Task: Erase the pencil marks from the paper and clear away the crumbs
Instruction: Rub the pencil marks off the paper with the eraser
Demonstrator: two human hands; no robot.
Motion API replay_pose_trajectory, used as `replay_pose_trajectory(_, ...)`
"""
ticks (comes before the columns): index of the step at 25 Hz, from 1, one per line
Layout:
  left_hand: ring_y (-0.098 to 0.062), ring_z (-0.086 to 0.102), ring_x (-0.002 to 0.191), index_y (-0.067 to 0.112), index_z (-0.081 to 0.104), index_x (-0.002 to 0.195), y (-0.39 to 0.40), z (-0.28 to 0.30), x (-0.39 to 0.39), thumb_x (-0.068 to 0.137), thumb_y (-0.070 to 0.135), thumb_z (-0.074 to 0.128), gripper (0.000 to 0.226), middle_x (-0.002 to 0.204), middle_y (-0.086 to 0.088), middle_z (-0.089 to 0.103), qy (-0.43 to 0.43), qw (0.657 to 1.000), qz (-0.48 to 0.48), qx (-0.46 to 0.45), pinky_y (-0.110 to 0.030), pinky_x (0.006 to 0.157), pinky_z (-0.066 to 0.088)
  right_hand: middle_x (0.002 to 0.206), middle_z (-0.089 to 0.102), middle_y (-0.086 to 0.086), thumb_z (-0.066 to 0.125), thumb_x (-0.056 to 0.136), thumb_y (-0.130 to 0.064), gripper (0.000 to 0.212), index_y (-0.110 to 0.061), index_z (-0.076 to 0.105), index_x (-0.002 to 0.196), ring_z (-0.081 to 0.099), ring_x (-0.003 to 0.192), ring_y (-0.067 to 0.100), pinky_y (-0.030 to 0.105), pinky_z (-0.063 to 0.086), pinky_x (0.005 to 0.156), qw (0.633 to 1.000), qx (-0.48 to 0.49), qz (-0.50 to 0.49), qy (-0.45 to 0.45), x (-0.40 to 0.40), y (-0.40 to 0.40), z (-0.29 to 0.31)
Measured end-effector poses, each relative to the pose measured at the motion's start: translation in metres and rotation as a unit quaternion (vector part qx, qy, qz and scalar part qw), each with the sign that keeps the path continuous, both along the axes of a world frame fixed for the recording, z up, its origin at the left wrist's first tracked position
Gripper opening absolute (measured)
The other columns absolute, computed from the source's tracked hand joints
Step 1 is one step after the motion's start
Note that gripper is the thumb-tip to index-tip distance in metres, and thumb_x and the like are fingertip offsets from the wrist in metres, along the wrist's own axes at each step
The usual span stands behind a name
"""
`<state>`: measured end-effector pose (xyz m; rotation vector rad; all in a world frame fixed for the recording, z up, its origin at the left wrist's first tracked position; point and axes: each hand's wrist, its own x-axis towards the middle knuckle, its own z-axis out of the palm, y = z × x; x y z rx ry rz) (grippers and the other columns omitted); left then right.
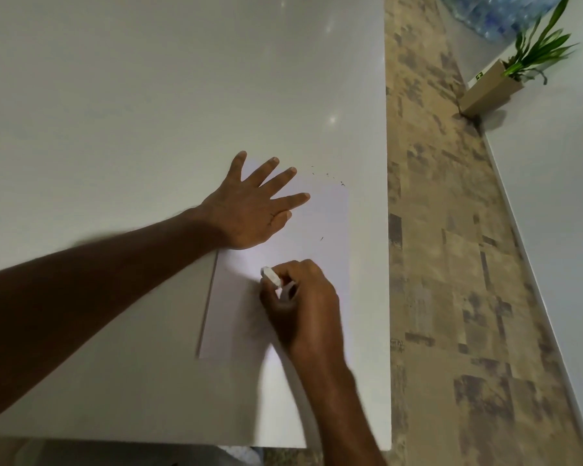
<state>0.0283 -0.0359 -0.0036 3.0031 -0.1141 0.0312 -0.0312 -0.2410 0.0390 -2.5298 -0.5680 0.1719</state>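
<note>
A white sheet of paper [323,230] lies on the white table [132,112] near its right edge. My left hand [249,206] lies flat with spread fingers on the paper's upper left part. My right hand [303,297] grips a white eraser [270,275] over the middle of the sheet; its lower end is hidden by my fingers. Small dark crumbs [330,176] lie scattered just beyond the paper's far right corner, and one crumb [321,238] sits on the sheet. No pencil marks are plainly visible.
The table's right edge [387,264] runs close beside the paper, its near edge below my arms. Patterned floor [451,264] lies to the right. A potted plant in a tan box [488,92] stands by the white wall.
</note>
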Motion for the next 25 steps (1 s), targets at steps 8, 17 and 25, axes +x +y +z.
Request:
replay_pose_trajectory(8, -0.026, -0.013, 0.156, 0.05, -0.012, 0.156, 0.0, 0.0, 0.0, 0.101, 0.053, -0.006, 0.055, 0.169, 0.005, -0.015, 0.003, 1.0, 0.0, -0.001, -0.067, 0.119, -0.004, 0.084, 0.06, -0.009, 0.069, 0.096, -0.029, 0.014, -0.024, 0.066, 0.083, 0.054, 0.075, 0.006, 0.011, 0.038, 0.066, 1.0, -0.009, -0.018, -0.022, -0.004, 0.004, 0.003)
replay_pose_trajectory(17, -0.027, -0.014, 0.156, 0.049, -0.012, 0.156, 0.0, 0.001, 0.001, 0.101, 0.053, -0.005, 0.055, 0.169, 0.004, -0.015, 0.005, 1.0, 0.0, 0.001, -0.067, 0.119, -0.004, 0.083, 0.06, -0.009, 0.068, 0.095, -0.03, 0.015, -0.024, 0.067, 0.081, 0.05, 0.073, 0.008, 0.014, 0.037, 0.065, 1.0, -0.017, -0.02, -0.017, 0.002, 0.006, 0.006)
replay_pose_trajectory(25, -0.027, -0.013, 0.156, 0.048, -0.01, 0.157, 0.0, 0.003, 0.001, 0.102, 0.053, -0.004, 0.055, 0.17, 0.003, -0.014, 0.006, 1.0, 0.0, -0.005, -0.067, 0.119, -0.004, 0.08, 0.06, -0.007, 0.067, 0.097, -0.026, 0.019, -0.022, 0.066, 0.078, 0.052, 0.071, 0.01, 0.016, 0.033, 0.062, 0.994, 0.009, -0.095, -0.046, 0.025, 0.004, 0.009)
